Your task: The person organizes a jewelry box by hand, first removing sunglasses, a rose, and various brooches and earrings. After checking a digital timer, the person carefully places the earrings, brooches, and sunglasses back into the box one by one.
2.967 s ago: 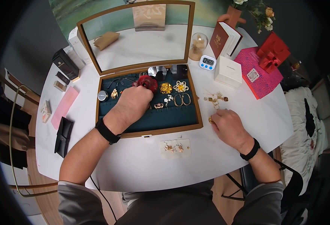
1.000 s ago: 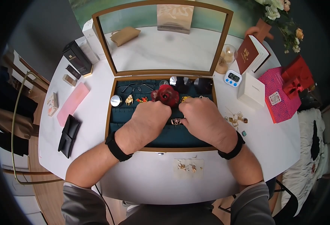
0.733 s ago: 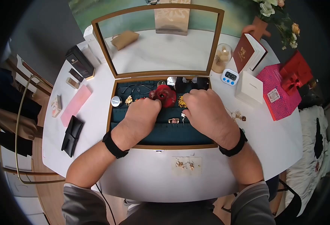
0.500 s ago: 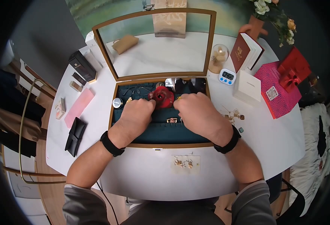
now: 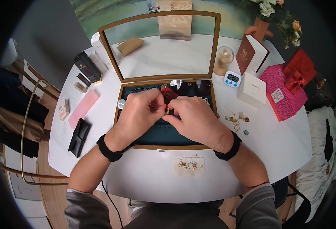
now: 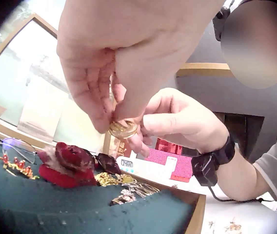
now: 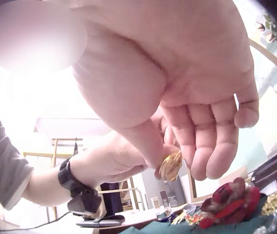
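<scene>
Both hands meet above the wooden jewelry box (image 5: 183,147), whose glass lid (image 5: 160,49) stands raised. Between them is a small round gold piece of jewelry (image 5: 167,111), its face ribbed in the right wrist view. My left hand (image 5: 137,112) pinches it from above with thumb and fingertips, as the left wrist view shows. The right hand (image 5: 196,116) has thumb and forefinger at its other side, remaining fingers bent loosely. Just behind the hands, a dark red fabric flower (image 7: 228,202) sits on the green lining, partly covered in the head view. Gold and silver brooches (image 6: 107,179) lie beside it.
Fine necklaces (image 5: 234,120) and a teal stone (image 5: 245,132) lie right of the box. An earring card (image 5: 179,172) is in front. A timer (image 5: 232,79), white box (image 5: 252,89) and pink bag (image 5: 282,86) stand right; a black case (image 5: 79,137) lies left.
The right hand has come from the tabletop at right to over the box. The left has left the flower. Half a second ago the hands were apart; now they meet at the gold piece.
</scene>
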`<action>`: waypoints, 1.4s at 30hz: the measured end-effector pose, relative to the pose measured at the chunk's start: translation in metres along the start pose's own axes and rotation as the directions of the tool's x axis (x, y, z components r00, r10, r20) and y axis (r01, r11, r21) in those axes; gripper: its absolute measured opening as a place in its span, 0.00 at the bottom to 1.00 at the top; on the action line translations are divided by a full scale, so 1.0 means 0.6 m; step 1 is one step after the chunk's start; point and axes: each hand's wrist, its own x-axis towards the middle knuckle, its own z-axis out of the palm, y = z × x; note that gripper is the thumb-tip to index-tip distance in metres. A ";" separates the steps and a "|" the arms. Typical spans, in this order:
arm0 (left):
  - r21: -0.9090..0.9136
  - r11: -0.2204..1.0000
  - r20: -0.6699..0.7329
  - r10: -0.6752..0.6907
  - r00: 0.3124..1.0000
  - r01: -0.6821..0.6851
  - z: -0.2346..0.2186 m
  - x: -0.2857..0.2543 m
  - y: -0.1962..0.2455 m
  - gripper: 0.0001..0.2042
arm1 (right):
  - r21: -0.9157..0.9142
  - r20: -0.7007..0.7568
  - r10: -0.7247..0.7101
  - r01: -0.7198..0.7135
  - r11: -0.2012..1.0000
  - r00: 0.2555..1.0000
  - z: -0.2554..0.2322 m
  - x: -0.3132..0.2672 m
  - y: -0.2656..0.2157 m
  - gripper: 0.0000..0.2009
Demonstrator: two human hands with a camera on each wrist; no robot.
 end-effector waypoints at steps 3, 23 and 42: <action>-0.048 0.998 -0.069 0.038 0.997 -0.041 0.009 0.000 0.005 0.05 | 0.098 -0.087 0.015 -0.006 0.995 0.996 0.000 -0.001 -0.002 0.08; -0.261 0.964 0.107 0.074 0.991 -0.044 -0.021 0.012 0.014 0.06 | 0.378 -0.159 0.127 -0.058 0.924 0.979 -0.026 0.003 -0.002 0.07; -0.319 0.944 -0.063 0.070 0.996 -0.087 0.000 0.007 0.021 0.07 | 0.077 -0.492 -0.140 0.203 0.976 0.859 -0.018 -0.001 -0.004 0.05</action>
